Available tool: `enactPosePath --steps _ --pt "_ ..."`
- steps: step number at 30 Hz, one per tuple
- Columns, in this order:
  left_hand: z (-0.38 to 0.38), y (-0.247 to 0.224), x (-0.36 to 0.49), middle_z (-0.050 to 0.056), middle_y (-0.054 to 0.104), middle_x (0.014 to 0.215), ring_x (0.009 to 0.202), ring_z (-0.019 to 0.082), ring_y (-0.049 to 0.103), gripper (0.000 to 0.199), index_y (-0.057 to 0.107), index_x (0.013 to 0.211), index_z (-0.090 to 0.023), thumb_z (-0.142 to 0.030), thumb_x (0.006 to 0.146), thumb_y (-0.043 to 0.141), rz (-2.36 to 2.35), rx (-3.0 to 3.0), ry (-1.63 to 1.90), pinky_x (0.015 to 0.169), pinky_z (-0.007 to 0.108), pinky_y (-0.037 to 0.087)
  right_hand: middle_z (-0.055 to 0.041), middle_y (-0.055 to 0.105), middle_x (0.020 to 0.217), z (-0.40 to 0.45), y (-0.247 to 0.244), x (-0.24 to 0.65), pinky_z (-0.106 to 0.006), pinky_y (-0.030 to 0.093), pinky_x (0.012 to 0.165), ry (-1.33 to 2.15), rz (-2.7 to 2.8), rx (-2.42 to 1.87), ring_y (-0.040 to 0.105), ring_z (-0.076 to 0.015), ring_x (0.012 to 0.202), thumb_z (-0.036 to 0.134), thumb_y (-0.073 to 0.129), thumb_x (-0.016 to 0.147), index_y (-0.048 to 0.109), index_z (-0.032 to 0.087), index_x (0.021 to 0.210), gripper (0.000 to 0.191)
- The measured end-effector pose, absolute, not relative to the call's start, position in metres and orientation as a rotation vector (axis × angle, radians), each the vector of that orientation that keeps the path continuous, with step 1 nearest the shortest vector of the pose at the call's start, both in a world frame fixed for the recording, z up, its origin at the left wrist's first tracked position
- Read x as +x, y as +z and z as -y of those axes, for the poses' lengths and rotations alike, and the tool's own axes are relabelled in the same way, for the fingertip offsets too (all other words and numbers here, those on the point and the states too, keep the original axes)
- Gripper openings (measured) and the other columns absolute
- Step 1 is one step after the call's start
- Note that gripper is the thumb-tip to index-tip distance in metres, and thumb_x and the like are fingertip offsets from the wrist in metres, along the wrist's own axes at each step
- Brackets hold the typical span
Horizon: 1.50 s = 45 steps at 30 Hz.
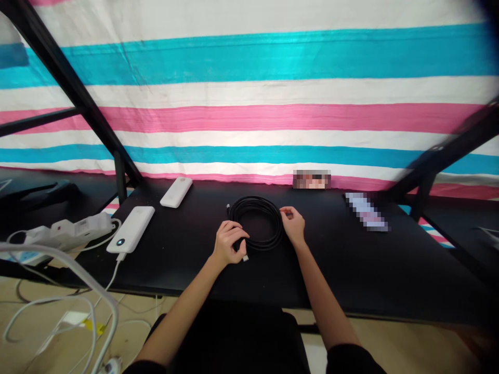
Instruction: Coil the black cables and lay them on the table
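A black cable point(277, 240) lies wound in a round coil on the black tabletop, in front of me. One pale plug point(245, 257) sticks out at the coil's lower left, just below my left thumb. Another small light plug point(228, 206) shows at its upper left. My left hand point(229, 243) curls around the lower left of the coil, thumb and fingertips close together on the cable. At the coil's right edge, my right hand point(293, 226) pinches the cable between thumb and fingers.
Two white power banks point(132, 228) lie on the left, the nearer with a white cord plugged in. A white power strip point(74, 231) sits further left. A blurred-out flat item point(366, 212) lies on the right. Black slanted frame bars point(74, 78) and striped sheeting point(265, 119) stand behind.
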<state>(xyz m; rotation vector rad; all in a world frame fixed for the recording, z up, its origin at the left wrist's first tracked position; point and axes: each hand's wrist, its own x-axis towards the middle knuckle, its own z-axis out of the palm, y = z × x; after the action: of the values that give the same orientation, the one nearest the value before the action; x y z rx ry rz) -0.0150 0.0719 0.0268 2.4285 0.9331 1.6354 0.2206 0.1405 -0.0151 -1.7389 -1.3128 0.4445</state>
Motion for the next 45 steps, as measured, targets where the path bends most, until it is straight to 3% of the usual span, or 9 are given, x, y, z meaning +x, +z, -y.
enactPosePath --steps 28,36,45 --pt "-0.072 0.030 -0.012 0.001 0.067 0.061 0.068 0.021 0.060 0.015 0.062 0.069 -0.022 -0.017 0.073 0.049 -1.039 2.440 1.491 0.069 0.039 0.047 -0.0012 0.063 0.083 -0.140 -0.015 0.222 -0.032 0.052 0.069 0.432 1.333 -1.750 0.060 -0.0129 0.069 0.035 0.057 0.092 0.062 0.013 0.092 0.022" --pt "-0.072 0.024 -0.005 0.002 0.067 0.064 0.072 0.020 0.062 0.008 0.067 0.073 -0.021 -0.025 0.073 0.060 -1.030 2.511 1.314 0.080 0.041 0.044 -0.0015 0.063 0.084 -0.141 -0.015 0.222 -0.032 0.052 0.069 0.436 1.332 -1.771 0.061 -0.0130 0.070 0.034 0.058 0.091 0.062 0.013 0.093 0.021" --pt "-0.071 0.029 -0.004 0.001 0.068 0.063 0.067 0.019 0.059 0.009 0.067 0.075 -0.021 -0.022 0.073 0.058 -1.033 2.544 1.180 0.081 0.042 0.041 -0.0014 0.063 0.084 -0.140 -0.015 0.222 -0.031 0.052 0.069 0.426 1.333 -1.756 0.060 -0.0129 0.070 0.034 0.057 0.092 0.062 0.014 0.092 0.022"
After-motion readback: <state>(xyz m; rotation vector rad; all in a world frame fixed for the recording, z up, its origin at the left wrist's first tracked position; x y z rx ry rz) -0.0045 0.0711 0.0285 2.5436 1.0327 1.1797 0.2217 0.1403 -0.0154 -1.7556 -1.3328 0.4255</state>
